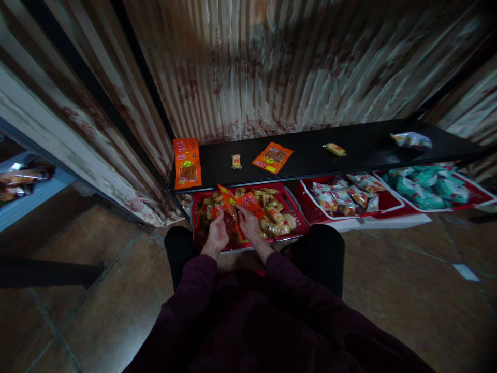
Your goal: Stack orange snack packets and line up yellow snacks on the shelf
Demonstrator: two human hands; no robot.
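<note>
Both my hands are down in a red basket full of small yellow snack packets. My left hand is closed on an orange snack packet, held up over the basket. My right hand grips a second orange packet right beside it. The two packets touch or overlap at their inner edges. My knees frame the basket on both sides.
A black shelf above the baskets carries a stack of orange packets, one flat orange packet, two small yellow packets and a pale bag. Two more red baskets stand to the right. Corrugated wall behind, tiled floor around.
</note>
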